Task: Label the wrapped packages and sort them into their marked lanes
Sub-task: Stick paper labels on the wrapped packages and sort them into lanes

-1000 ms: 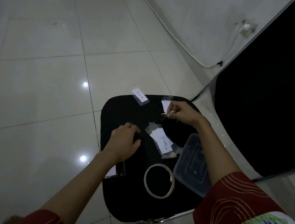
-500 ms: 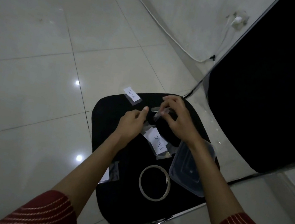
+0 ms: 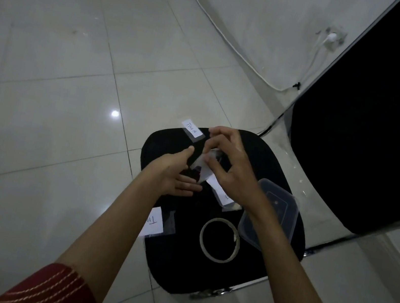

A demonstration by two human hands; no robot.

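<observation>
Both my hands meet over the far half of a black chair seat [image 3: 266, 163]. My right hand [image 3: 228, 167] pinches a small package [image 3: 203, 166] wrapped in clear plastic, with something dark inside. My left hand [image 3: 176, 174] supports the package from below and on its left. A white slip marked "TIM A" [image 3: 193, 129] is taped at the seat's far edge. Another white label [image 3: 221, 191] lies partly hidden under my right wrist. A third slip [image 3: 154, 222] hangs off the seat's left edge.
A roll of clear tape [image 3: 220, 240] lies flat on the near part of the seat. A clear plastic container [image 3: 272, 214] sits at the right edge. A black panel [image 3: 376, 115] stands to the right. White cables [image 3: 229, 41] run along the wall. Tiled floor surrounds the chair.
My left hand came up from the seat's left side to join the right hand. The wrapped package is now held between both hands above the middle label.
</observation>
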